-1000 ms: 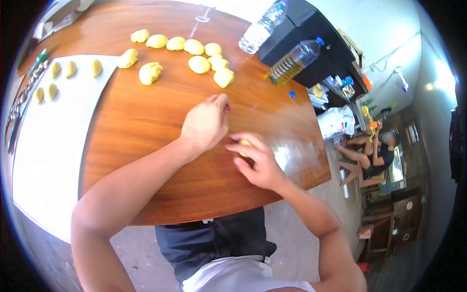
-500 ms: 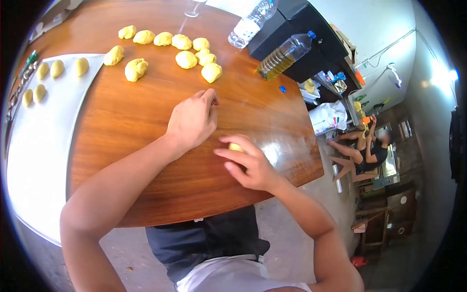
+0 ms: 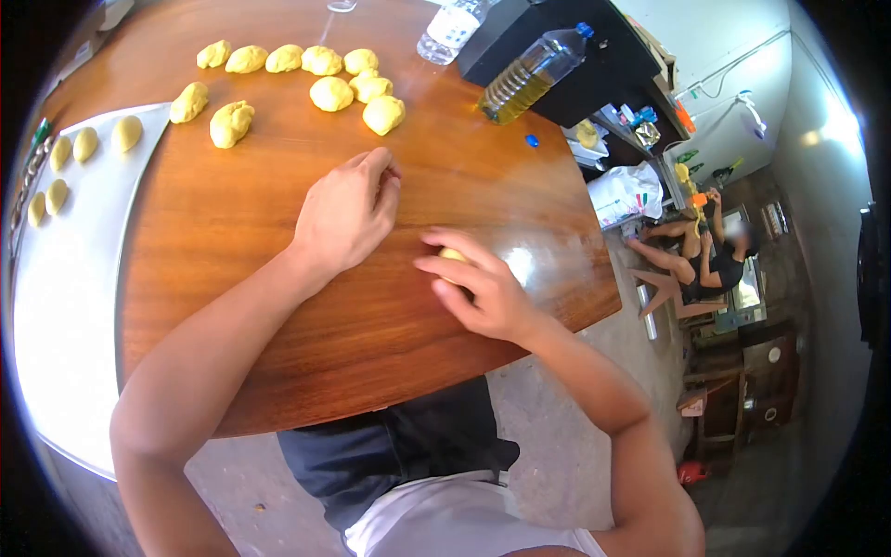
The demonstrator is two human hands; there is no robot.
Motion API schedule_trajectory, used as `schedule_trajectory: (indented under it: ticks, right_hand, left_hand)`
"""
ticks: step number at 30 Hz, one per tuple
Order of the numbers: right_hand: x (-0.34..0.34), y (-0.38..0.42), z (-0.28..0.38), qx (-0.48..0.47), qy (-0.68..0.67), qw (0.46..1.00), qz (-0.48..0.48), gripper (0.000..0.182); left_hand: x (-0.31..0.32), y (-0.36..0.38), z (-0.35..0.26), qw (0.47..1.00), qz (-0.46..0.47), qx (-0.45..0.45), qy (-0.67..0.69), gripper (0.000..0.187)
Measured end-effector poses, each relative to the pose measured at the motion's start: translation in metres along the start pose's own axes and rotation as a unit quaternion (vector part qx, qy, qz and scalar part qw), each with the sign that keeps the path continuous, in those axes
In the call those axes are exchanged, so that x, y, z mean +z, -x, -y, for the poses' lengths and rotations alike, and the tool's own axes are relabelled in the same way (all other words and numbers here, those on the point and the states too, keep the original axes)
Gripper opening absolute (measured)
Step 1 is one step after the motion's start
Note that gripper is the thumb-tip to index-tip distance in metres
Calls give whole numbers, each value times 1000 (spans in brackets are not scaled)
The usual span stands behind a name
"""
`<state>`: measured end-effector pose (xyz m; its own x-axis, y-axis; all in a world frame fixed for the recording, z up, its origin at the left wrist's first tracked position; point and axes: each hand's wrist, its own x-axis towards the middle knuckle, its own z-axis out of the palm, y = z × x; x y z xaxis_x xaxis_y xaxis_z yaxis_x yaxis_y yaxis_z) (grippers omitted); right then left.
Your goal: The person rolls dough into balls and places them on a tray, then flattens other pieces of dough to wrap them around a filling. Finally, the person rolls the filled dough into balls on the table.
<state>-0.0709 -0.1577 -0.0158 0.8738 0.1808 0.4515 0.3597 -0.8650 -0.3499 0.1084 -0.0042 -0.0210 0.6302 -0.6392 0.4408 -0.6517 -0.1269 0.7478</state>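
My right hand [image 3: 483, 290] curves its fingers over a small yellow dough ball [image 3: 452, 255] on the wooden table [image 3: 306, 371]. Only part of that ball shows between the fingers. To its left, my left hand [image 3: 345, 212] rests on the tabletop with its fingers curled inward. Whatever lies under that palm is hidden. Beyond both hands sit several rough yellow dough lumps [image 3: 383, 115], one of them apart at the left [image 3: 231, 123]. Smooth oval dough pieces [image 3: 127, 134] lie on the metal tray [image 3: 70, 306] at the left.
An oil bottle [image 3: 534, 79] and a clear bottle [image 3: 452, 32] stand at the back beside a black box [image 3: 603, 56]. A blue cap [image 3: 532, 141] lies near the right edge. Another person [image 3: 719, 265] sits in the background at right.
The view has shifted, so the dough, tray and bottles appear farther left and higher. My hands are slightly farther apart; the right still covers the dough ball.
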Motion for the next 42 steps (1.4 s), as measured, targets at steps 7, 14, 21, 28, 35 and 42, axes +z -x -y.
schedule_trajectory:
  ticks: [7,14,21,28,35,42]
  right_hand:
    - [-14,-27,-57,-27,75,995,-55,22]
    - [9,-1,-8,-80,-69,994,-26,19]
    - [9,-29,-53,39,116,985,-121,18]
    - [8,2,-3,-73,-32,994,-70,20]
    - [3,-27,-70,-47,74,992,-90,23]
    - [7,4,-5,-91,16,994,-55,19]
  left_hand:
    - [-1,-1,-1,999,32,-20,-11,19]
    - [-2,-4,-1,998,55,-22,7,17]
    - [3,-4,17,998,46,32,-11,13]
    - [2,-1,14,998,40,28,-26,14]
    - [-3,-5,7,995,90,-37,-31,17]
    - [-5,-4,10,996,63,-60,20,19]
